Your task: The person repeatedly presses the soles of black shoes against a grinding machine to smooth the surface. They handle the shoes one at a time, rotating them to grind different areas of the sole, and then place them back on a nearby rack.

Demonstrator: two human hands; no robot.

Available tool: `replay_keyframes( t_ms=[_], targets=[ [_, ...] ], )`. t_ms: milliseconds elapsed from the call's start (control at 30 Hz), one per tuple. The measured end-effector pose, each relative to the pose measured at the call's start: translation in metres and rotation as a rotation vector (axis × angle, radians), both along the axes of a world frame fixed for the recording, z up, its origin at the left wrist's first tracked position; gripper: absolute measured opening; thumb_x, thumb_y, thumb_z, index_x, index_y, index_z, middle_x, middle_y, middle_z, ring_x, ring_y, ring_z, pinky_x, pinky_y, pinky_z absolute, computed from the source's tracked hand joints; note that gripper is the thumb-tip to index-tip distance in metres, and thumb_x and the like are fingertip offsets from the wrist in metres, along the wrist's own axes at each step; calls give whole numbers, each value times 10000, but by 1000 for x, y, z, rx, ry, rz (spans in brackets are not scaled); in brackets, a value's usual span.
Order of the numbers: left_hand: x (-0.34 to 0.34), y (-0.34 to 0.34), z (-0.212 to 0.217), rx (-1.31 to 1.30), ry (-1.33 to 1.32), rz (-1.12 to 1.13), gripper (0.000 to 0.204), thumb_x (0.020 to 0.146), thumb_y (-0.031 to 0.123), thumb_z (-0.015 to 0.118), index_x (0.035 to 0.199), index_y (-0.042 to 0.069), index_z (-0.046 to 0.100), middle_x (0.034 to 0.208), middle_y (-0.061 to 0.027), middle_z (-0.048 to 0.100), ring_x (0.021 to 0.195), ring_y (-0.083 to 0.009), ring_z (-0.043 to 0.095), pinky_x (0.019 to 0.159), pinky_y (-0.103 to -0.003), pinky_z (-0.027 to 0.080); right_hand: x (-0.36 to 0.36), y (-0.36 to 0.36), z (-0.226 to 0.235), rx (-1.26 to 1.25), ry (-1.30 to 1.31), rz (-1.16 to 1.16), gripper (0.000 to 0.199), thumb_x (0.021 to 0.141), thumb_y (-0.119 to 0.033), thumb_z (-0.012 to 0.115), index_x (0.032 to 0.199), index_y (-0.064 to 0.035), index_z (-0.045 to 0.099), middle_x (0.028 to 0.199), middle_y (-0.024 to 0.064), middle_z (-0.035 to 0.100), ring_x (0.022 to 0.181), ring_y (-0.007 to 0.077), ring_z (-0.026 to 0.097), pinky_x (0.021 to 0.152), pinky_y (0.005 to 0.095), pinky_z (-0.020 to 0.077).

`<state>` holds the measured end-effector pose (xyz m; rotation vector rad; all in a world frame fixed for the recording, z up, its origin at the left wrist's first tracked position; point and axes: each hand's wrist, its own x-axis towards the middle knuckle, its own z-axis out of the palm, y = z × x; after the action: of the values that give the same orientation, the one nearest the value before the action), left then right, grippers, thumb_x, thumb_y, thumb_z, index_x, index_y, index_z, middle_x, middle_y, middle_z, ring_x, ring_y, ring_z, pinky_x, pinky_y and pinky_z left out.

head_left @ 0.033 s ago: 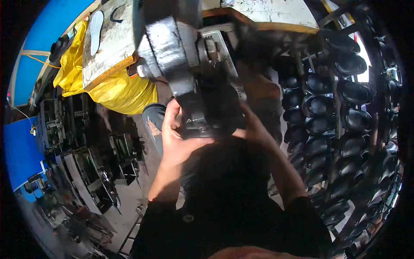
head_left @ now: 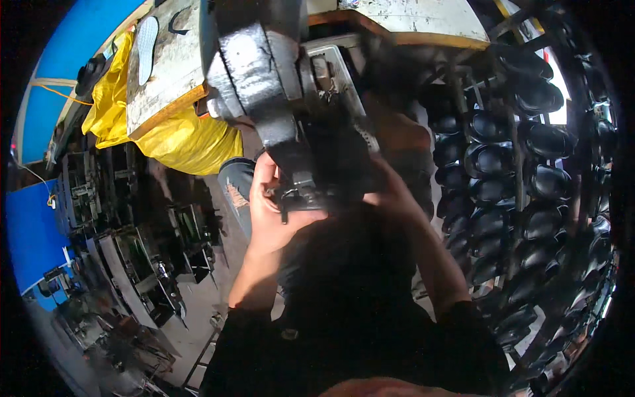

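Under the grey machine head point(head_left: 264, 99), both hands, left hand point(head_left: 274, 215) and right hand point(head_left: 390, 192), clasp a black shoe point(head_left: 337, 165) pressed against it, with racks of black shoes point(head_left: 516, 172) just right.

Premises: a footwear workshop. Evidence: racks of black shoes point(head_left: 503, 159) along the right, a heavy grey metal machine point(head_left: 264, 86), a worn table point(head_left: 165, 59) bearing a cut sole point(head_left: 147, 41).
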<state>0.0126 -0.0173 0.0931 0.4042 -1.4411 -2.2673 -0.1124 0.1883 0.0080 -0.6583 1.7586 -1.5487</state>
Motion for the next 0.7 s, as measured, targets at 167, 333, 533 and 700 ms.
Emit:
replay_keyframes(
  t_ms=[167, 333, 533, 700],
  targets=[
    [2, 10, -10, 162, -16, 8, 918, 572, -1, 922, 1328, 50, 402, 1134, -43, 585, 992, -155, 622, 850, -305, 541, -41, 48, 0, -259, -84, -6, 738, 786, -244, 791, 1393, -5, 445, 1393, 140, 491, 1319, 272, 451, 1124, 416, 318],
    [-3, 19, -5, 300, 6, 10, 934, 572, -19, 913, 1338, 73, 386, 1134, -36, 576, 1007, -165, 620, 859, -321, 544, -83, 80, 43, -134, 277, 38, 695, 772, -284, 782, 1334, 9, 496, 1316, 123, 553, 1280, 260, 478, 1122, 414, 316],
    [3, 16, -12, 454, -12, -10, 926, 578, -84, 867, 1350, 81, 382, 1122, -48, 580, 1031, -184, 610, 894, -339, 532, -92, 89, 82, -248, 354, -257, 763, 630, -261, 842, 1278, 5, 539, 1257, 158, 595, 1165, 291, 575, 1029, 431, 429],
    [14, 7, -71, 331, -174, 52, 672, 743, -35, 765, 1323, 51, 437, 1143, -58, 599, 1061, -190, 603, 914, -335, 494, -71, 106, 75, -307, 214, -346, 743, 564, -134, 766, 1265, -15, 548, 1240, 161, 594, 1170, 292, 568, 1033, 428, 425]
  ],
)
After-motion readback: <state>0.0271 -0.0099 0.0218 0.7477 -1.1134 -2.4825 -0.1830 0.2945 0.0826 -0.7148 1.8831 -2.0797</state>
